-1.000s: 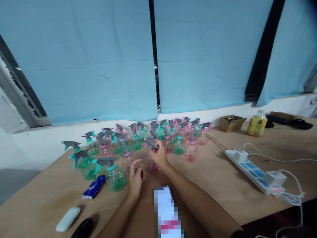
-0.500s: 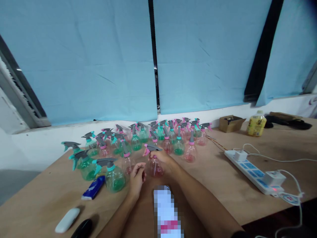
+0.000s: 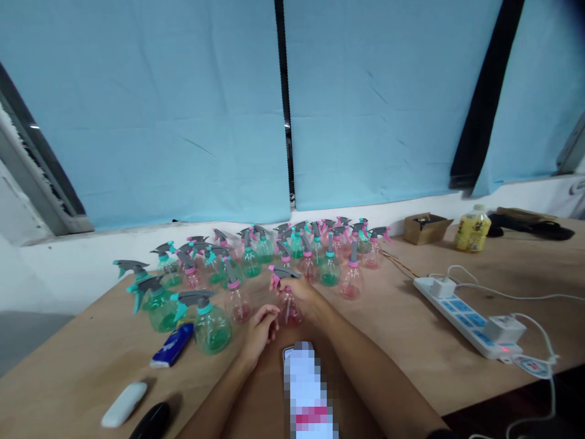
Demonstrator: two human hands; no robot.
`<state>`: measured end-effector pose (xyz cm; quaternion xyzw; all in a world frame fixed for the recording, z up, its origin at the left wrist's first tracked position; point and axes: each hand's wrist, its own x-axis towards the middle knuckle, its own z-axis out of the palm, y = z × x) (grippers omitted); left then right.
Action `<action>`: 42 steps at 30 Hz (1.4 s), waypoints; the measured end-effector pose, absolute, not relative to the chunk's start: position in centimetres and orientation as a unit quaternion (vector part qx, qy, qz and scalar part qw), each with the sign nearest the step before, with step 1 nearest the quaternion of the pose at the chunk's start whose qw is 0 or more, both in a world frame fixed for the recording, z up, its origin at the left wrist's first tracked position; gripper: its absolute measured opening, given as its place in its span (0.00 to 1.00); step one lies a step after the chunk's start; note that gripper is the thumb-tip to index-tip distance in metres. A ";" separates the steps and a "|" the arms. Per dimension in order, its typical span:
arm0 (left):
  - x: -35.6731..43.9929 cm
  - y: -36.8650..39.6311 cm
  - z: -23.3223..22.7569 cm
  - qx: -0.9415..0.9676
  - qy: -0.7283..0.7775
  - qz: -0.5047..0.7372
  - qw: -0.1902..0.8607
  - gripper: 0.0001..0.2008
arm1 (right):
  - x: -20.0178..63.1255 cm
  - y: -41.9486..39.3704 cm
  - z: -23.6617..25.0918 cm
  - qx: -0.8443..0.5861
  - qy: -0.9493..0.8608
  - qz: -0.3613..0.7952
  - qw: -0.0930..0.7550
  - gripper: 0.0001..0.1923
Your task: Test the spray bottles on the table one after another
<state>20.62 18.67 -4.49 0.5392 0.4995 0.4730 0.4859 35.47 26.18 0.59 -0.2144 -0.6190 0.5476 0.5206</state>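
Note:
My right hand (image 3: pixel 299 288) is wrapped round the grey and pink trigger head of a clear pink spray bottle (image 3: pixel 290 312), which stands upright on the table. Just left of that bottle, my left hand (image 3: pixel 264 329) hovers with its fingers curled, close to the bottle's side; whether it touches cannot be made out. No object shows in it. Behind and left of my left hand stands another pink spray bottle (image 3: pixel 238 303). A green spray bottle (image 3: pixel 212 332) with a turquoise trigger stands further left. A phone (image 3: pixel 306 390), its screen blurred out, lies below my hands.
Several green and pink spray bottles (image 3: pixel 329 268) crowd the table's back. At left lie a blue packet (image 3: pixel 172 346), a white case (image 3: pixel 124 405) and a black mouse-like object (image 3: pixel 152 422). A power strip (image 3: pixel 466 317) with cables, a carton (image 3: pixel 427 230) and a yellow drink bottle (image 3: pixel 471 230) are right.
My left hand has moved slightly right and closer to the held spray bottle. My right hand and that bottle have shifted a little to the right.

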 end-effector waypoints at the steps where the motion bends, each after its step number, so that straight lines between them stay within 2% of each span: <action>1: 20.6 18.7 -4.5 0.542 0.497 0.471 0.488 0.12 | 35.4 26.1 0.6 -0.216 -0.615 0.550 0.522 0.09; 8: 20.5 18.6 -4.4 0.549 0.481 0.457 0.509 0.09 | 35.6 26.4 0.3 -0.254 -0.622 0.532 0.516 0.11; 15: 20.8 18.4 -4.0 0.555 0.490 0.441 0.507 0.14 | 35.5 25.3 1.1 -0.239 -0.605 0.543 0.532 0.12; 36: 20.9 18.6 -4.2 0.580 0.492 0.426 0.490 0.14 | 35.6 25.7 0.5 -0.234 -0.625 0.518 0.535 0.12; 42: 20.9 18.4 -4.1 0.579 0.487 0.429 0.493 0.15 | 35.6 25.8 0.2 -0.271 -0.618 0.507 0.537 0.10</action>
